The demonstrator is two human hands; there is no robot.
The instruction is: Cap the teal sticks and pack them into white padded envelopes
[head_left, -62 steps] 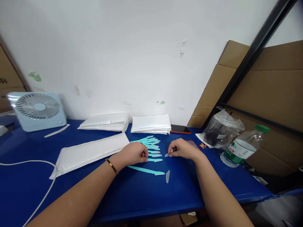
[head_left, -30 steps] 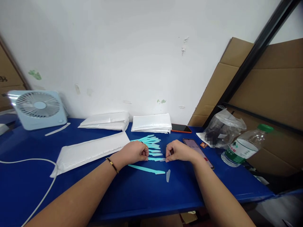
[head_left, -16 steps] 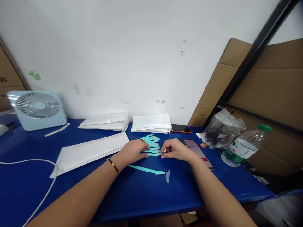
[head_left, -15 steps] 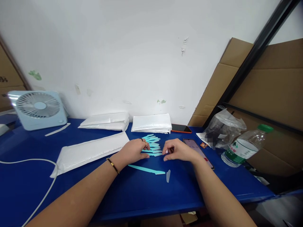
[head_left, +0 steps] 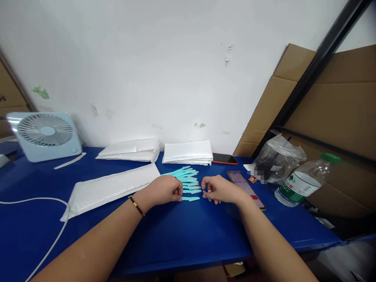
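Several turquoise razor-like tools (head_left: 190,180) lie fanned side by side on the blue table, tips pointing right. My left hand (head_left: 169,190) pinches the handle of one more turquoise tool (head_left: 190,199), in front of the fan, its handle hidden under my fingers. Just right of the tips, my right hand (head_left: 216,190) is closed, with a small pale piece (head_left: 205,192) between thumb and finger. A long white padded envelope (head_left: 111,188) lies left of my left hand.
Two stacks of white envelopes (head_left: 188,152) rest by the wall. A blue fan (head_left: 47,133) and a white cable (head_left: 55,239) are at left. To the right are a phone (head_left: 243,188), a plastic bag (head_left: 273,160) and a bottle (head_left: 302,182). A dark phone (head_left: 225,158) lies farther back.
The separate turquoise tool has moved up towards the fan, now in my left hand. The small clear piece has gone from the table, and my right hand now pinches a pale piece.
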